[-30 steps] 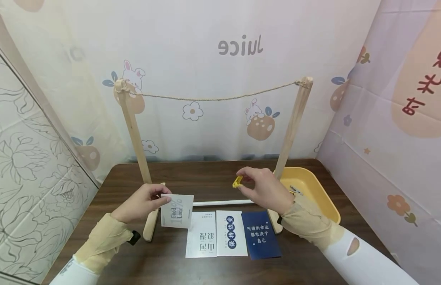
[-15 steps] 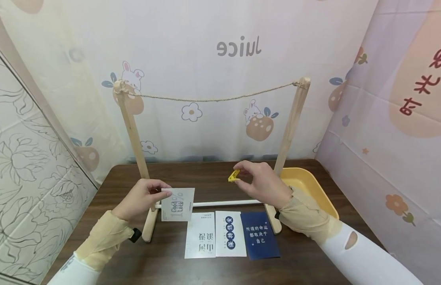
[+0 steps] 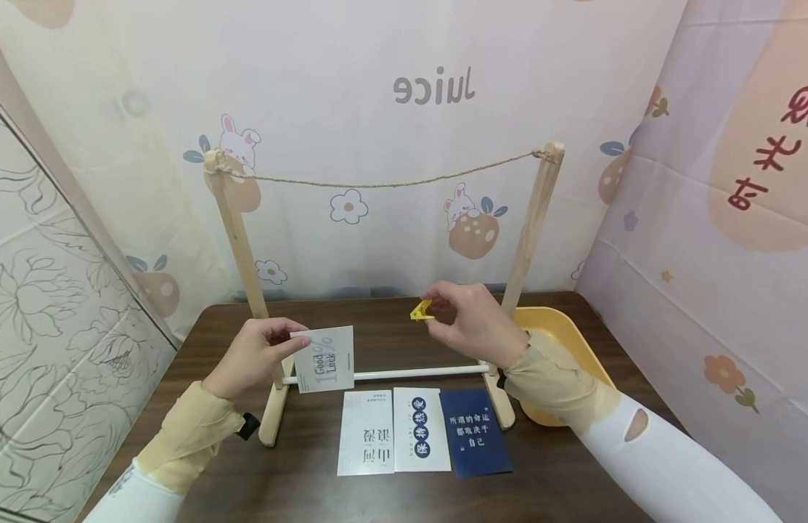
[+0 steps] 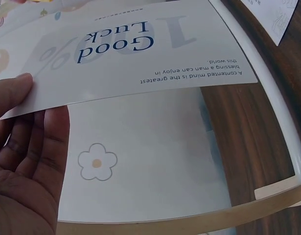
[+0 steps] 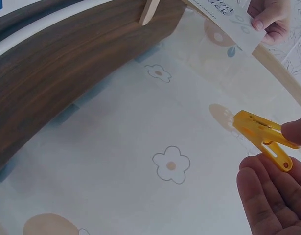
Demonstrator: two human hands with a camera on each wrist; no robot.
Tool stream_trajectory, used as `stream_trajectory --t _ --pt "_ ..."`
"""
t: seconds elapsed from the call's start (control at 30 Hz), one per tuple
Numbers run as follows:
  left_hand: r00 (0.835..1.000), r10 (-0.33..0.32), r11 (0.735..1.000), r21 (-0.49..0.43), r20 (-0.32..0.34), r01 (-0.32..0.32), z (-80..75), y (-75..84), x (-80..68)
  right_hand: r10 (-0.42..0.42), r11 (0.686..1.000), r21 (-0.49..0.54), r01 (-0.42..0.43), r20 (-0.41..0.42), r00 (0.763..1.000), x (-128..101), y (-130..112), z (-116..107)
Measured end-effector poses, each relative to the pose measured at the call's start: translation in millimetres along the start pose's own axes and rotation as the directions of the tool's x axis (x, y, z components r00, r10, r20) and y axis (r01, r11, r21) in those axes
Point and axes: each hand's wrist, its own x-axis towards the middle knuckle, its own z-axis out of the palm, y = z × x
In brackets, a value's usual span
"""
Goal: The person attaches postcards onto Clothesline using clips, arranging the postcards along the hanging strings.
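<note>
My left hand (image 3: 250, 356) pinches a white "Good Luck" card (image 3: 325, 361) by its upper left corner, thumb in front and fingers behind. In the left wrist view the card (image 4: 116, 54) hangs from that grip, clear of the table. My right hand (image 3: 475, 323) holds a yellow clothespin (image 3: 420, 311) between thumb and fingertips, out over the table. The right wrist view shows the clothespin (image 5: 263, 137) with its handles between thumb and fingers. Above both hands, a twine rope (image 3: 377, 185) sags between two wooden posts.
Three cards lie side by side on the brown table: a white card (image 3: 366, 428), a white card with blue circles (image 3: 421, 428) and a navy card (image 3: 475, 428). A white rod (image 3: 417, 374) joins the stand's feet. At the right is a yellow tray (image 3: 573, 341), partly behind my right arm.
Both hands have risen, the left with the card and the right with the clothespin. The right hand has also shifted slightly left. The cards on the table stay put.
</note>
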Motion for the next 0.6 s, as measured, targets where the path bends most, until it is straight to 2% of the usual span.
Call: stream_trajectory --t 0.3,0.6 --pt "0.998 0.062 0.998 0.03 -0.031 -0.061 -9.4 9.8 7.3 -0.02 0.998 0.056 0.022 -0.031 0.999 10 1 -2" --pt "0.995 0.076 0.997 0.009 -0.065 -0.075 -18.0 23.9 13.7 -0.041 0.996 0.075 0.046 -0.073 0.997 26 -6 -4"
